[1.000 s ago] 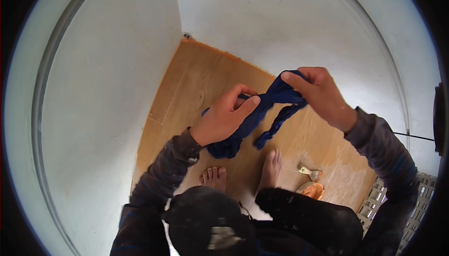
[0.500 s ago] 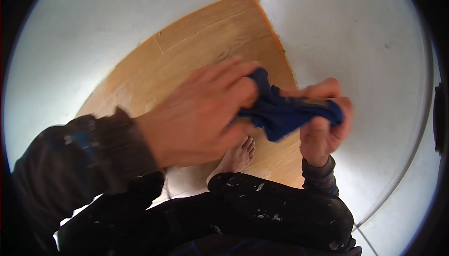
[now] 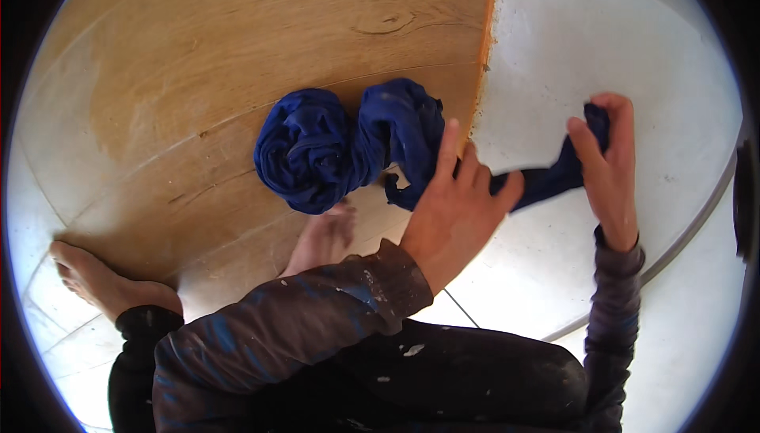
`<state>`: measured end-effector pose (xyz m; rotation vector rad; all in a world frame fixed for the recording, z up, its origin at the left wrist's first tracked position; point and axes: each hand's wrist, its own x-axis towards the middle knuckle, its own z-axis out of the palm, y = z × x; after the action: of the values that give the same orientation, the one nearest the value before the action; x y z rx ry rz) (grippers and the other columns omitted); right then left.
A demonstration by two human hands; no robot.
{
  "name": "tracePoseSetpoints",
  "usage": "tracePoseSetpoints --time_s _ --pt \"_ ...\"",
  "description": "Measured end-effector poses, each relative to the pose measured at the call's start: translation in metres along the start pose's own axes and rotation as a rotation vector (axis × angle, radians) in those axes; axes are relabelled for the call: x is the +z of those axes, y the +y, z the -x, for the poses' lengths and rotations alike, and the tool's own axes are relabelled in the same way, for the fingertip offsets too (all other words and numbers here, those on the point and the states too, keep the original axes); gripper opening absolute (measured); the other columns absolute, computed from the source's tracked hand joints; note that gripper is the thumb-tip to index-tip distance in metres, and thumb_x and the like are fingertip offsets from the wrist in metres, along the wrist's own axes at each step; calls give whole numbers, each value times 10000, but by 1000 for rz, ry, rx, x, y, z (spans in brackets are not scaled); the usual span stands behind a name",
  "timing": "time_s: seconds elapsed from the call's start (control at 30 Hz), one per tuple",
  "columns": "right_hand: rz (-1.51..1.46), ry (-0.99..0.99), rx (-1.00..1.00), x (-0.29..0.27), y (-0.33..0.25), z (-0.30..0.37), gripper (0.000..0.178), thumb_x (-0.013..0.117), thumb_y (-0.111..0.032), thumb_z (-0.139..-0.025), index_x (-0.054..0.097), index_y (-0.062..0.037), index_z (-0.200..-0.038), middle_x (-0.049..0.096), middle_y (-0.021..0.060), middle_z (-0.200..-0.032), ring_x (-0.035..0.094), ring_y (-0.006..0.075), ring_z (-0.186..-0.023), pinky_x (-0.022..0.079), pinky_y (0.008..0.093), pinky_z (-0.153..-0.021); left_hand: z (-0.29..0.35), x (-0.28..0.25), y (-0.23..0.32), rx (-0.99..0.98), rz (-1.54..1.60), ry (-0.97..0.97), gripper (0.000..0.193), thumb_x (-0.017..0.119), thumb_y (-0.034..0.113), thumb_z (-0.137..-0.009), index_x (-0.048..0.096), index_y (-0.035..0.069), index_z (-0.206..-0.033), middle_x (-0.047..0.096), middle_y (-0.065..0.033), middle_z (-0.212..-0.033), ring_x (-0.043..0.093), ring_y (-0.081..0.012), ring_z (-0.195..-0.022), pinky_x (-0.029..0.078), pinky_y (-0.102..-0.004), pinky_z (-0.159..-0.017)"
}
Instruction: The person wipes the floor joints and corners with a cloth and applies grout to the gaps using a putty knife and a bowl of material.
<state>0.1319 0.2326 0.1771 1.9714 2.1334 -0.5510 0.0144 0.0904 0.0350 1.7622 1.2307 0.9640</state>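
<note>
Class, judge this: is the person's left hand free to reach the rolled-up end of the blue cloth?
Probably yes. The left hand already rests on the blue cloth, beside its rolled-up end, with nothing between them.

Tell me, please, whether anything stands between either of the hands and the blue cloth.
Nothing visible does. The left hand lies spread against the blue cloth near its middle, and the right hand has one end pinched in its grip. The bunched end hangs free above the wooden board.
</note>
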Motion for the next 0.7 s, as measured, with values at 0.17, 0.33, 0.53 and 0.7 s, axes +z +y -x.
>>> tracePoseSetpoints --time_s 0.17,0.33,0.53,0.7 --pt "427 -208 -501 25 17 -104 237 634 46 -945 658 -27 -1169 658 129 -1026 650 319 -851 531 368 -778 -18 11 -28 -142 -9 179 577 640 113 -898 589 31 -1466 664 -86 -842 705 -237 -817 472 -409 -1130" --pt "771 -156 -879 62 38 -129 188 656 55 -935 682 -14 -1108 695 113 -993 683 346 -876 545 382 -790 -24 22 -34 -180 130 117 503 661 115 -886 632 11 -1377 675 -129 -978 706 -235 -906 504 -327 -961" --pt "-213 -714 195 42 5 -107 188 659 -37 -1044 574 -64 -1209 743 75 -1025 700 157 -888 541 297 -769 -43 35 -48 -320 345 363 409 712 58 -848 576 27 -1232 558 -253 -1361 598 -304 -1289 506 -400 -1014" --pt "-592 -444 380 31 0 -99 204 667 -46 -1051 556 -74 -1219 751 98 -1047 693 128 -913 540 272 -786 -52 39 -57 -371 757 102 636 762 85 -822 461 -31 -1370 713 -232 -1018 725 -347 -1014 493 -430 -1057"
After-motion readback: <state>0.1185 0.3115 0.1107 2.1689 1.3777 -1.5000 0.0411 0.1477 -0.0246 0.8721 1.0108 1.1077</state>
